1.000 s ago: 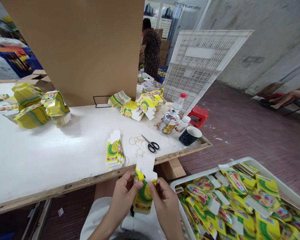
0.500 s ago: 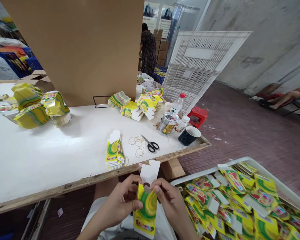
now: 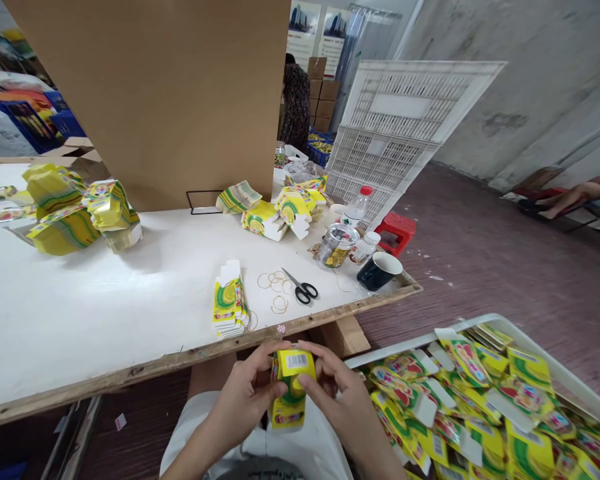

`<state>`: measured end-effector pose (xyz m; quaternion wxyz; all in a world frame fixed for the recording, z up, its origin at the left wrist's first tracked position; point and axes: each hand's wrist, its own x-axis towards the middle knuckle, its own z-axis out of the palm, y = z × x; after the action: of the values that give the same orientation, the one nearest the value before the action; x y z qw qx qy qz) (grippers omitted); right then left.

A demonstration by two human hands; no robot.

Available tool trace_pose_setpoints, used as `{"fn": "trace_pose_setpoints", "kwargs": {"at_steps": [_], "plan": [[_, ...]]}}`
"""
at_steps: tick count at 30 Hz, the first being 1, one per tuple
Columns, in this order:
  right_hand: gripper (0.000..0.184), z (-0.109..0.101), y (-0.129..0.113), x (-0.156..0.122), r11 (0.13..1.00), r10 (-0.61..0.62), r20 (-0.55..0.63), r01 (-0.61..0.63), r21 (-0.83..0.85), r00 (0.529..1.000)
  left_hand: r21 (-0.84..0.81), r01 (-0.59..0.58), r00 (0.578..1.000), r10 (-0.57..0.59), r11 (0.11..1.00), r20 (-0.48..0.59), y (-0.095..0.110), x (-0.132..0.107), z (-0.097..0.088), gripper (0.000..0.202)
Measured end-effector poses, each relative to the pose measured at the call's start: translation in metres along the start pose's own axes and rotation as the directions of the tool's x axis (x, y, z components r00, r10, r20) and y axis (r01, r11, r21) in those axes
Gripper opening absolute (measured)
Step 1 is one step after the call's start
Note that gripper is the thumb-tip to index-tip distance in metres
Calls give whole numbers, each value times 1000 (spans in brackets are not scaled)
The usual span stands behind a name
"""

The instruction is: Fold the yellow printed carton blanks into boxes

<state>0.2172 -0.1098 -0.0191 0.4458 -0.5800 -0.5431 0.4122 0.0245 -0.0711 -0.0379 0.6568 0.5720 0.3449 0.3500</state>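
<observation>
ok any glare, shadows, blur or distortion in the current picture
In the head view, glare whitens part of the table; in the head view, a soft shadow falls beside the stacks; in the head view, small print on the held box is too soft to read; the head view's slanting crate may be partly lens stretch.
</observation>
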Motion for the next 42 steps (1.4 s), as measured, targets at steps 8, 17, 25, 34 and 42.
{"fn": "trace_pose_setpoints", "kwargs": {"at_steps": [8,17,25,34,42], "plan": [[33,16,4,0,993,66,-51,-71,-94,997,-288,120,992,-103,950,74,7,3,5,56],[37,13,7,-5,987,90,-116,-104,-120,989,-130,78,993,-66,988,95,3,6,9,52],[34,16,11,-2,963,107,-124,-134,-235,986,-173,157,983,-138,972,119,8,6,7,62],[37,15,8,3,978,128,-29,-131,-159,991,-241,184,981,-165,953,100,2,7,13,64],[33,12,15,5,1000,27,-87,-26,14,996,-290,196,979,-202,937,10,1,15,5,60]]}}
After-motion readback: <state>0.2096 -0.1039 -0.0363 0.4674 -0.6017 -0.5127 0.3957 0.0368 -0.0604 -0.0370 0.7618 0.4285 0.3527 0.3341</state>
